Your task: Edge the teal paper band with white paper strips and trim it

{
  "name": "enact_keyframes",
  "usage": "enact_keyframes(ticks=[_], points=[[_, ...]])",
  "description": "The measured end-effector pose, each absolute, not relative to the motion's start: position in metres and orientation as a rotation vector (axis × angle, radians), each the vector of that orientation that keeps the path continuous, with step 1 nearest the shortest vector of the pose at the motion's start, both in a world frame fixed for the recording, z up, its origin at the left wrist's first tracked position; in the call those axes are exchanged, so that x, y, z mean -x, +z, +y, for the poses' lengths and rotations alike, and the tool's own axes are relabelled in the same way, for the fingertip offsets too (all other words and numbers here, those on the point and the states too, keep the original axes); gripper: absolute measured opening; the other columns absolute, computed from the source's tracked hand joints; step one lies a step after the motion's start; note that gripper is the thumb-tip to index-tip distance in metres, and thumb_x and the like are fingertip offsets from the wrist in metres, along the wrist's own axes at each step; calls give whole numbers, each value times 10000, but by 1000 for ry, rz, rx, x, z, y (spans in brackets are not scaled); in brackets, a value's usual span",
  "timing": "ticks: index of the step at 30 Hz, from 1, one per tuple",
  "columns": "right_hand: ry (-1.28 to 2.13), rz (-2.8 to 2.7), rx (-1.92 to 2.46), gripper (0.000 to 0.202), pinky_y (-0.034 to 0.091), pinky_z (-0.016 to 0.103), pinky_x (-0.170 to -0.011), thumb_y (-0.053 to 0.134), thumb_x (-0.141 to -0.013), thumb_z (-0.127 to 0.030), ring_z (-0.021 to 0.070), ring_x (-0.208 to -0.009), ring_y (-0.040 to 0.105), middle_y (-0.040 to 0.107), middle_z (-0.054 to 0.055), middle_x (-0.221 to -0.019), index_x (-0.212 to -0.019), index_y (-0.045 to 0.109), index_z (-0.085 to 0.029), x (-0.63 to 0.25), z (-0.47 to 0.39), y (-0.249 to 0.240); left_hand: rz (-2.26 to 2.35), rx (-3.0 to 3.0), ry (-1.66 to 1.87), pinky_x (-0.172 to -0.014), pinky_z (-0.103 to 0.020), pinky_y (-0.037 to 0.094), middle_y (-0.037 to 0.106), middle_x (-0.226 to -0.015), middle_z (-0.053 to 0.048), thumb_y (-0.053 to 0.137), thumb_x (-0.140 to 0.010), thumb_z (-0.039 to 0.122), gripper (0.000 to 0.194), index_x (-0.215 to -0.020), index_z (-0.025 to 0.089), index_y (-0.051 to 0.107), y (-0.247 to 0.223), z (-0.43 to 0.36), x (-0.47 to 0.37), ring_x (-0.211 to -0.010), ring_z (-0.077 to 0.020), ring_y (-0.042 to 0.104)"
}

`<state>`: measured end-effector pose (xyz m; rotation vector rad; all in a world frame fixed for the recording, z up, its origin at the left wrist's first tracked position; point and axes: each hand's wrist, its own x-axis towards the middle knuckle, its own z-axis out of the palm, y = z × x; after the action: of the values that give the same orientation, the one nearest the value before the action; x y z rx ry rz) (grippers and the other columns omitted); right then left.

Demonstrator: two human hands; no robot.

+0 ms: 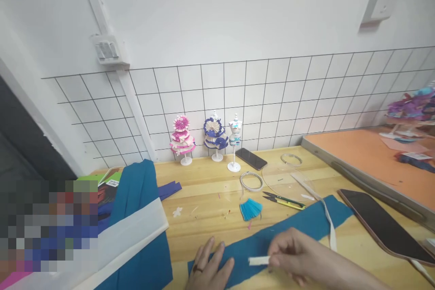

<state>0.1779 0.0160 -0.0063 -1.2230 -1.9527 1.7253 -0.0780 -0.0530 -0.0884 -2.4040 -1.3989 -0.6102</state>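
One right hand (pixel 288 256) pinches one short white strip (pixel 258 261) between thumb and fingers, holding it above one long teal strip (pixel 261 241) that lies slantwise on the wooden table (pixel 204 217); one left hand (pixel 211 266), fingers spread and holding nothing visible, is at the teal strip's left end. Beyond them are one pleated blue fan (pixel 251 209), one pair of snips (pixel 288 203), two rings (pixel 251 190), two phones (pixel 384 226) and, by the wall grid (pixel 223 90), three small dress stands (pixel 234 141)
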Motion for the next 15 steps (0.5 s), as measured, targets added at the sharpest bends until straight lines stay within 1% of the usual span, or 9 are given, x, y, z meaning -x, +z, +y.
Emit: enact_keyframes(ticks=[1, 2, 3, 4, 6, 7, 9, 12, 15], points=[[1757, -1978, 1191, 308, 274, 135, -358, 602, -731, -429, 30, -350, 372, 435, -74, -435, -707, 626, -123, -167, 13, -6, -1385, 2504, -617, -878, -336, 458, 618, -1153, -53, 503, -814, 402, 335, -1110, 262, 574, -79, -51, 85, -1092, -243, 535], [1776, -1999, 1164, 279, 283, 134, -362, 597, -736, -398, 30, -358, 376, 435, -73, -446, -709, 628, -123, -157, 10, -6, -1402, 2591, -631, -840, -291, 476, 635, -1118, -67, 491, -817, 401, 351, -1115, 232, 570, -70, -50, 92, -1039, -214, 566], [1783, -2019, 1143, 246, 288, 133, -366, 589, -741, -365, 30, -365, 377, 433, -73, -456, -711, 627, -123, -148, 9, -6, -1613, 2572, -654, -852, -298, 464, 639, -1094, -73, 466, -834, 360, 333, -1118, 216, 565, -60, -50, 97, -1019, -202, 568], [1784, -2043, 1130, 213, 290, 132, -370, 579, -744, -330, 29, -372, 377, 433, -73, -466, -712, 624, -125, -140, 8, -7, -1840, 2551, -636, -831, -305, 466, 647, -1043, -73, 468, -831, 333, 301, -1081, 213, 583, -50, -50, 102, -977, -199, 577], [1778, -2083, 1129, 160, 288, 130, -374, 561, -741, -275, 30, -383, 378, 438, -71, -481, -712, 618, -128, -127, 6, -9, -2244, 2447, -536, -768, -352, 463, 639, -930, -68, 546, -763, 308, 224, -940, 203, 634, -35, -52, 106, -899, -229, 575], [1776, -2096, 1131, 146, 287, 131, -376, 554, -739, -259, 31, -387, 379, 440, -71, -483, -709, 614, -129, -122, 6, -11, -2364, 2397, -522, -769, -367, 446, 621, -922, -67, 574, -732, 294, 206, -904, 199, 637, -30, -53, 105, -917, -244, 557], [1790, -2107, 1133, 142, 277, 134, -374, 542, -742, -252, 33, -387, 375, 437, -71, -475, -700, 604, -132, -116, 4, -18, -2475, 2369, -547, -786, -369, 409, 600, -900, -56, 590, -699, 248, 150, -833, 190, 629, -24, -55, 102, -926, -241, 530], [1800, -2077, 1143, 169, 254, 141, -362, 538, -752, -288, 34, -374, 359, 406, -78, -465, -681, 579, -140, -112, 0, -30, -2510, 2406, -652, -790, -351, 373, 585, -850, -41, 566, -693, 180, 39, -719, 182, 596, -21, -57, 96, -899, -217, 516], [1804, -2036, 1153, 207, 253, 143, -359, 556, -745, -344, 32, -369, 355, 392, -84, -481, -665, 552, -153, -111, -3, -36, -2529, 2441, -768, -790, -337, 360, 576, -814, -27, 533, -696, 147, 51, -669, 186, 552, -17, -58, 92, -860, -196, 512]])
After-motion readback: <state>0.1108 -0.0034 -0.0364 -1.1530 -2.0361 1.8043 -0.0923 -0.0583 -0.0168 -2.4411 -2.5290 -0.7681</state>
